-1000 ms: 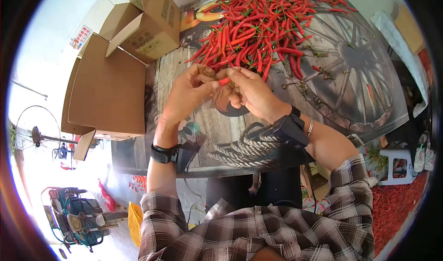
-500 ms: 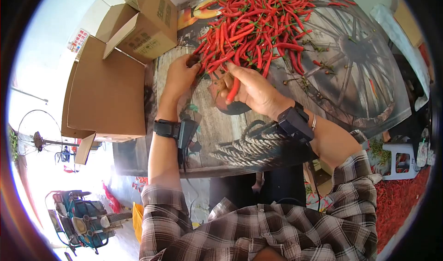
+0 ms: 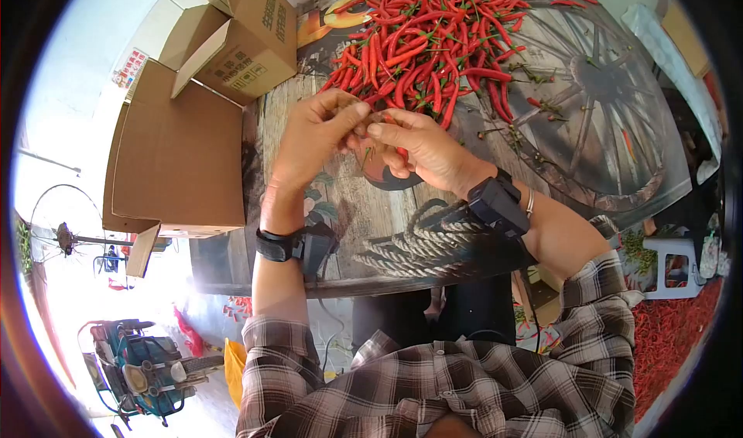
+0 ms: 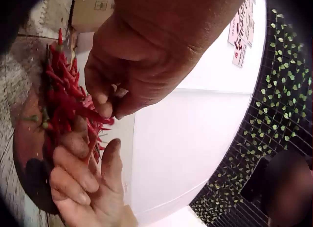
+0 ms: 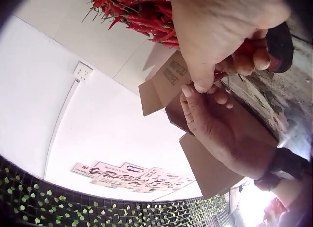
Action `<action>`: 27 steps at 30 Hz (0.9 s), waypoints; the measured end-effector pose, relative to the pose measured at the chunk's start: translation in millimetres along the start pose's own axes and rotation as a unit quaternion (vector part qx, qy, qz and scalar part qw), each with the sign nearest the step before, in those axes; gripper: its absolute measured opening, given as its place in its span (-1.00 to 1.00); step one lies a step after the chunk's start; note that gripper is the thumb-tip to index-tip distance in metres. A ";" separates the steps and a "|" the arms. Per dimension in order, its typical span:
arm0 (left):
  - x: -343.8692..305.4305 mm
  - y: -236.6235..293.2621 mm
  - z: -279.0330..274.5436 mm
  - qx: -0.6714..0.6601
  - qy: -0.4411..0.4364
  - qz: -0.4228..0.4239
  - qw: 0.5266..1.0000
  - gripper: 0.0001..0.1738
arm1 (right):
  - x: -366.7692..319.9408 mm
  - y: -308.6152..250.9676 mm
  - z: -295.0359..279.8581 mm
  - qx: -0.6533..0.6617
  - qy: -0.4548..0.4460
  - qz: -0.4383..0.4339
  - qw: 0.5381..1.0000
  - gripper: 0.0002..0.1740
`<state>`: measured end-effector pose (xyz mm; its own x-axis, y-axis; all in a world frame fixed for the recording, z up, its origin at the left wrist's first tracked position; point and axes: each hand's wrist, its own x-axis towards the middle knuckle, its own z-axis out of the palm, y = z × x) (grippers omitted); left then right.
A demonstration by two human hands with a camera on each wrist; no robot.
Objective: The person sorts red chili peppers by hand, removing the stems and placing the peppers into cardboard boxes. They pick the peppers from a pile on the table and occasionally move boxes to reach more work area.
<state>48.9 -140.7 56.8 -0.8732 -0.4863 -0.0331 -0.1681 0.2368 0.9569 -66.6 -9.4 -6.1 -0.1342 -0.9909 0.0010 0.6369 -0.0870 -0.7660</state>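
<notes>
Over the near edge of a heap of red chili peppers (image 3: 441, 43) on the table, both hands meet fingertip to fingertip. My left hand (image 3: 306, 144) pinches the end of a red chili pepper (image 4: 93, 113) between thumb and fingertips, as the left wrist view shows. The right hand (image 3: 433, 155) has its fingers curled in, with red chili (image 3: 402, 152) showing under them. In the right wrist view its thumb tip lies against the fingertips of the left hand (image 5: 215, 129). Fingers cover most of the held peppers.
An open cardboard box (image 3: 182, 152) stands at the table's left. Coiled rope (image 3: 418, 248) lies by the front edge. Loose stems (image 3: 546, 111) are scattered right of the heap. A white stool (image 3: 672, 269) stands on the floor at right.
Half a second ago the left hand was at the heap's left edge while the right held a chili pepper. The left hand has come back to meet the right hand.
</notes>
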 end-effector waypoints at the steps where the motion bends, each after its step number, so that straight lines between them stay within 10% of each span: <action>1: 0.9 -2.1 3.1 0.000 0.000 0.000 1.000 -0.79 | -0.1 -0.6 1.1 -0.015 -0.004 0.002 1.000 -0.83; 27: 2.0 -5.7 3.7 0.001 -0.036 -0.037 0.999 -0.74 | -0.7 3.4 -0.9 -0.027 0.020 -0.006 0.999 -0.85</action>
<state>46.4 -139.9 50.2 -0.8892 -0.4400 -0.1252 -0.2346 0.2036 0.9505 -65.0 -8.9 -9.2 -0.1734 -0.9848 -0.0143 0.5939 -0.0929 -0.7991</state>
